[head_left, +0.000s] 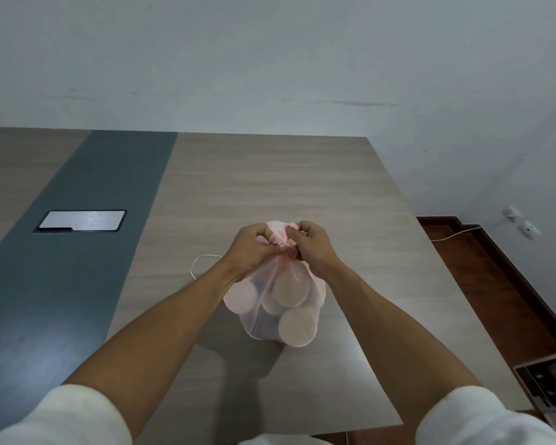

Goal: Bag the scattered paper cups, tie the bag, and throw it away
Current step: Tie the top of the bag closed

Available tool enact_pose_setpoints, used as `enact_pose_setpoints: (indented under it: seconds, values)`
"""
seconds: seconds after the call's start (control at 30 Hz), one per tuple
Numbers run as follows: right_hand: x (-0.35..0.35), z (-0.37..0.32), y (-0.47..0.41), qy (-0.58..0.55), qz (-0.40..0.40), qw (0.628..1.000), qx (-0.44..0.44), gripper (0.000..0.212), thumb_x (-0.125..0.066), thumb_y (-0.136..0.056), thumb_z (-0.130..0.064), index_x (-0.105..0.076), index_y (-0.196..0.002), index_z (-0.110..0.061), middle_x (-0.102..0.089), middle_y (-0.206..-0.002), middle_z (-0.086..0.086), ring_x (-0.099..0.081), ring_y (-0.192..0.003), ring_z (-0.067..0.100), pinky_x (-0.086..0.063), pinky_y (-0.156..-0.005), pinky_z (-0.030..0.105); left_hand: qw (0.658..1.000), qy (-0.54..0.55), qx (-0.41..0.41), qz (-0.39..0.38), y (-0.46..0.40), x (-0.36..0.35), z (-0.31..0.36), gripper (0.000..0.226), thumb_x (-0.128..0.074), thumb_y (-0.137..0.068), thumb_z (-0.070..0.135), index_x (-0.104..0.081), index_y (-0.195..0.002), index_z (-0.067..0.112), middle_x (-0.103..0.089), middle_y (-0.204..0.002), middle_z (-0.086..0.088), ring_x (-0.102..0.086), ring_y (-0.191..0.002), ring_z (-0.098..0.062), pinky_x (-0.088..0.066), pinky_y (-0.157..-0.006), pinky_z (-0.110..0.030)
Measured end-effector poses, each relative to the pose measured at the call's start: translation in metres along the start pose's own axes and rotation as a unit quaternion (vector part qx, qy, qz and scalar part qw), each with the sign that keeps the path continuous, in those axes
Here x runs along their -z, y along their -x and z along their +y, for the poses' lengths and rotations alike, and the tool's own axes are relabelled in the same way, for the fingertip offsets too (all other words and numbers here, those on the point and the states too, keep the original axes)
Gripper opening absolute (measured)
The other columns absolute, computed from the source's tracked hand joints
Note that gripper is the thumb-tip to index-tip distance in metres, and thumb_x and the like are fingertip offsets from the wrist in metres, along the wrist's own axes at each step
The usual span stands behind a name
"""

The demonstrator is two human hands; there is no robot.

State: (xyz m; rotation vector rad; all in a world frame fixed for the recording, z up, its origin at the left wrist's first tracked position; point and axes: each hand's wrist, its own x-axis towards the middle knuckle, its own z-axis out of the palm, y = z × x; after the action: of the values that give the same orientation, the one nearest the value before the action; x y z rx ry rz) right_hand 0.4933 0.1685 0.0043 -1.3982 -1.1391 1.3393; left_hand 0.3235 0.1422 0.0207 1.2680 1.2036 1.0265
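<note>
- I am seeing the fingers [264, 234] of my left hand [254, 248] curling tight and pinching the gathered neck of the pink bag [302, 335].
- My right hand [312, 245] is doing the same from the other side, its fingers curling round the bunched plastic, so both hands are meeting at the neck, knuckles almost touching.
- A puff of loose plastic is sticking up on the far side of the two hands.
- Below the hands the bag is bulging out toward me, and through its thin film the paper cups [291, 290] are showing as pale round discs, packed against each other.
- The bag is sitting on the wood-grain worktop [302, 175], right of the middle.
- A thin pale cord loop [199, 264] is lying on the worktop just left of my left wrist.
- Further left, a grey strip [77, 252] is running along the worktop, with a rectangular hatch plate [82, 220] set into it.
- My bare forearms are reaching out from white sleeves [61, 415] at the near edge.
</note>
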Motion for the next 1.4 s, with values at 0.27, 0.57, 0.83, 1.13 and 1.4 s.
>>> enact_pose_setpoints:
  seconds: [0.27,0.57,0.83,1.13,1.4]
  values:
    - [0.004,-0.011,-0.005,0.098,0.098,0.99,0.023,0.021,-0.059,-0.095,-0.032,-0.055,-0.097,-0.011,-0.068,-0.086,0.01,-0.065,-0.062,0.022,-0.055,-0.056,0.037,0.919,-0.366,-0.137,0.055,-0.001,-0.019,0.009,0.017,-0.063,-0.09,0.016,-0.051,-0.08,0.021,-0.067,-0.077,0.004,-0.058,-0.08,-0.014,-0.029,-0.085,-0.035]
    - [0.014,-0.01,0.018,0.12,-0.075,0.989,0.043,0.075,-0.06,-0.084,-0.077,-0.061,-0.061,-0.006,-0.059,-0.065,0.005,-0.055,-0.062,0.018,-0.046,-0.061,0.036,0.998,-0.035,0.046,0.033,-0.011,0.005,0.009,0.009,-0.062,-0.099,0.011,-0.064,-0.098,0.002,-0.068,-0.077,-0.008,-0.063,-0.07,-0.015,-0.05,-0.067,-0.027]
    - [0.003,-0.004,0.026,0.122,-0.13,0.981,0.073,0.053,-0.094,-0.071,-0.027,-0.062,-0.102,0.001,-0.068,-0.092,0.005,-0.066,-0.082,0.016,-0.055,-0.076,0.033,0.997,-0.039,0.072,0.002,-0.004,0.011,-0.002,0.022,-0.049,-0.1,0.001,-0.066,-0.089,-0.007,-0.054,-0.065,-0.009,-0.044,-0.05,-0.006,-0.038,-0.056,-0.022]
    - [0.009,-0.004,0.02,0.391,-0.113,0.894,0.187,0.025,-0.065,-0.099,-0.02,-0.069,-0.084,-0.001,-0.063,-0.093,0.02,-0.058,-0.084,0.027,-0.05,-0.078,0.044,0.961,-0.188,0.139,0.149,-0.005,0.028,-0.011,0.029,-0.068,-0.09,0.026,-0.071,-0.071,0.005,-0.07,-0.079,-0.014,-0.064,-0.078,-0.031,-0.046,-0.068,-0.031]
    - [0.019,0.008,0.021,0.595,-0.067,0.779,0.184,0.024,-0.046,-0.106,-0.03,-0.06,-0.112,-0.012,-0.047,-0.121,0.006,-0.052,-0.105,0.028,-0.043,-0.091,0.046,0.895,-0.359,0.196,0.178,0.004,0.052,-0.007,0.033,-0.07,-0.086,0.048,-0.075,-0.1,0.019,-0.056,-0.13,-0.011,-0.06,-0.108,-0.033,-0.045,-0.104,-0.043]
